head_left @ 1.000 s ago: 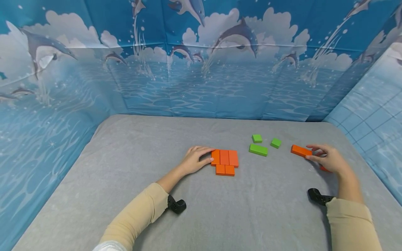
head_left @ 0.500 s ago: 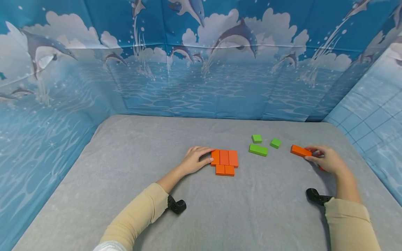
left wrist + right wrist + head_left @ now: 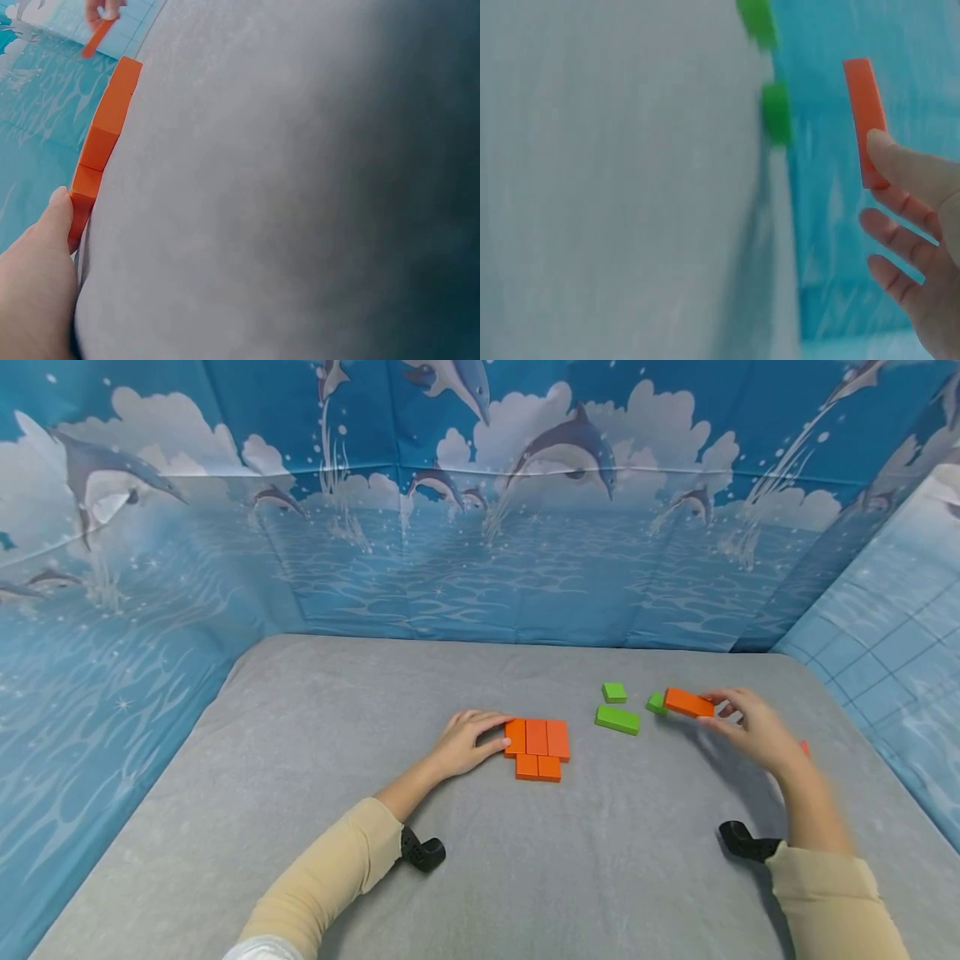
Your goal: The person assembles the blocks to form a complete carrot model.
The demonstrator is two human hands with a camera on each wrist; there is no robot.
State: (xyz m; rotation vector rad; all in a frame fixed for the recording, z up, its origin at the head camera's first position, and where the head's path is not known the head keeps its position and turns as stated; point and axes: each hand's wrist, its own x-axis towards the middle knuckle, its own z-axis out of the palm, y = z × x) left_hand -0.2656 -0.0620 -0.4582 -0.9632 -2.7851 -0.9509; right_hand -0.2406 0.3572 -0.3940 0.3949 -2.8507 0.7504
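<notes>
In the head view, my left hand (image 3: 468, 743) rests at the left side of a flat group of orange blocks, its thumb and index finger touching the leftmost long block (image 3: 515, 737). Three long blocks lie side by side there, with two shorter ones (image 3: 537, 767) against their near edge. My right hand (image 3: 757, 731) pinches one end of a long orange block (image 3: 687, 702) between thumb and fingers, held above the cloth. In the right wrist view this orange block (image 3: 865, 112) points away from the thumb, the other fingers loosely bent.
Two small green blocks (image 3: 614, 692) and a longer green one (image 3: 617, 719) lie right of the orange group; the held block partly covers one. A reddish piece (image 3: 805, 748) shows behind my right wrist. Grey cloth (image 3: 600, 860) covers the table; a dolphin-print curtain (image 3: 480, 568) surrounds it.
My right hand has lifted the long orange block off the cloth and carried it left and away from me, over the nearest green block. My left hand has stayed in place.
</notes>
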